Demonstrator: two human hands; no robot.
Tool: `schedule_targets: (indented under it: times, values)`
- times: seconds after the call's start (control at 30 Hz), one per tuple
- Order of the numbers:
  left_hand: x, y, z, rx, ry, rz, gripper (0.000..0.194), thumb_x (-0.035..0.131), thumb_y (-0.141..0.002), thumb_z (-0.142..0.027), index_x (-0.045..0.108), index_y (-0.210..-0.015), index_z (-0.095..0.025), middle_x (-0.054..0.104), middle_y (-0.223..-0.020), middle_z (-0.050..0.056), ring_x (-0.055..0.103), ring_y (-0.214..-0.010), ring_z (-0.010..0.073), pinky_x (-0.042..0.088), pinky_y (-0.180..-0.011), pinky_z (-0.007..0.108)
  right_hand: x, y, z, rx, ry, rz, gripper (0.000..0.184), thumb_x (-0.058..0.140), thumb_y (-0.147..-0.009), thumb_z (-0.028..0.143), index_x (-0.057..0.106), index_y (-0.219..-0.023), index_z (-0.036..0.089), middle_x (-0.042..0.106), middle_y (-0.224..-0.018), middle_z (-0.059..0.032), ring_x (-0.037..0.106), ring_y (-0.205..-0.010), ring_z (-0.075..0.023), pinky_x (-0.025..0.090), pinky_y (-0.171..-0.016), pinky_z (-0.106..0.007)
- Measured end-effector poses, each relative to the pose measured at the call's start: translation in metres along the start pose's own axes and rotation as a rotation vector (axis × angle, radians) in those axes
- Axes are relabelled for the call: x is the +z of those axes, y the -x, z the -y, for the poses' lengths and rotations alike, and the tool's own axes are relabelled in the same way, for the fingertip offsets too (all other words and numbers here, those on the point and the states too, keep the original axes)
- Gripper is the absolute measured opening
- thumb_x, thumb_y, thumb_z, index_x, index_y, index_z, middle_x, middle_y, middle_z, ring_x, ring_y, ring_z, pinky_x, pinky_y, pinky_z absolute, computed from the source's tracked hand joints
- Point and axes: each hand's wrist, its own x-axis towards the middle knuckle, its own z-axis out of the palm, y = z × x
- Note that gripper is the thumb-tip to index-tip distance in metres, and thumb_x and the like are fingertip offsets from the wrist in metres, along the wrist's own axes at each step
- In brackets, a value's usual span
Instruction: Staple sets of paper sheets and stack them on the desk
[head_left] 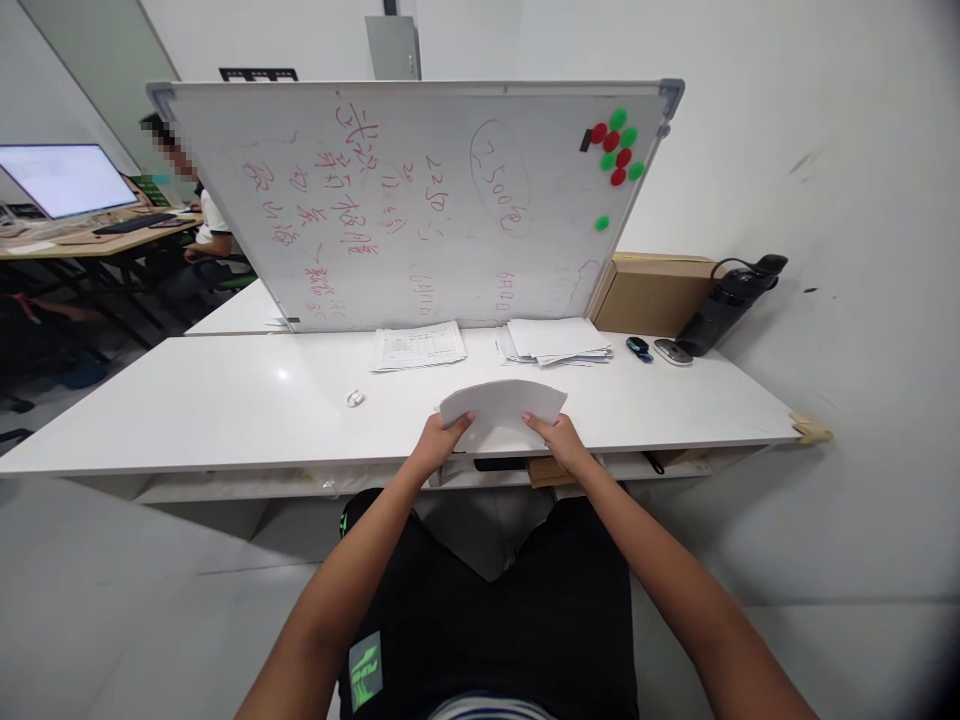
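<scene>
— What do I see of the room from here?
— I see a white desk [225, 400] against a pale wall [825, 150], whiteboard [420, 200] leaning upright, grey floor [112, 600], a lit monitor [64, 178] far left.

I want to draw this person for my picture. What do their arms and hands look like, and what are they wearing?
Both arms are bare up to the edge of the picture: no sleeves, gloves, watch or rings show. The left hand and right hand are bare too. Below them are black clothes with a small green and grey logo patch.
</scene>
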Motion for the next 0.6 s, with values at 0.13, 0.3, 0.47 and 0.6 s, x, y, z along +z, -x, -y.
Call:
schedule_targets:
  times: [0.13,0.3,0.47,0.6]
  values:
    - [0.001,0.001,-0.001,0.007,-0.024,-0.041,0.044,0.061,-0.079,-0.052,0.069,-0.100,-0.014,0.071,-0.103,0.009,0.063,-0.100,0.0292,0.050,-0.083,0.037,-0.001,0.003,0.002,-0.016,0.112,-0.004,0.051,0.069,-0.070,0.051,0.067,-0.105,0.014,0.068,-0.112,-0.0117,0.061,-0.107,-0.0287,0.045,-0.096,-0.043]
    - [0.004,0.001,-0.003,-0.001,-0.069,-0.068,0.044,0.059,-0.079,-0.054,0.070,-0.089,-0.013,0.071,-0.094,0.009,0.064,-0.092,0.0282,0.049,-0.078,0.036,0.001,0.009,0.005,-0.043,0.164,0.041,0.048,0.063,-0.076,0.053,0.068,-0.107,0.016,0.068,-0.112,-0.0110,0.061,-0.108,-0.0284,0.045,-0.096,-0.042]
    - [0.005,0.003,-0.003,0.040,-0.133,-0.077,0.044,0.056,-0.080,-0.055,0.070,-0.090,-0.015,0.071,-0.092,0.007,0.063,-0.091,0.0278,0.049,-0.076,0.035,0.002,0.014,0.004,-0.112,0.157,0.056,0.048,0.057,-0.081,0.053,0.066,-0.111,0.018,0.068,-0.115,-0.0083,0.059,-0.112,-0.0254,0.042,-0.100,-0.039]
    - [0.003,0.003,-0.001,-0.008,-0.149,-0.077,0.046,0.054,-0.081,-0.057,0.070,-0.092,-0.015,0.071,-0.093,0.008,0.063,-0.091,0.0285,0.049,-0.076,0.036,0.001,0.014,0.001,-0.121,0.174,0.086,0.047,0.057,-0.080,0.054,0.067,-0.107,0.017,0.069,-0.110,-0.0080,0.060,-0.109,-0.0264,0.043,-0.099,-0.040]
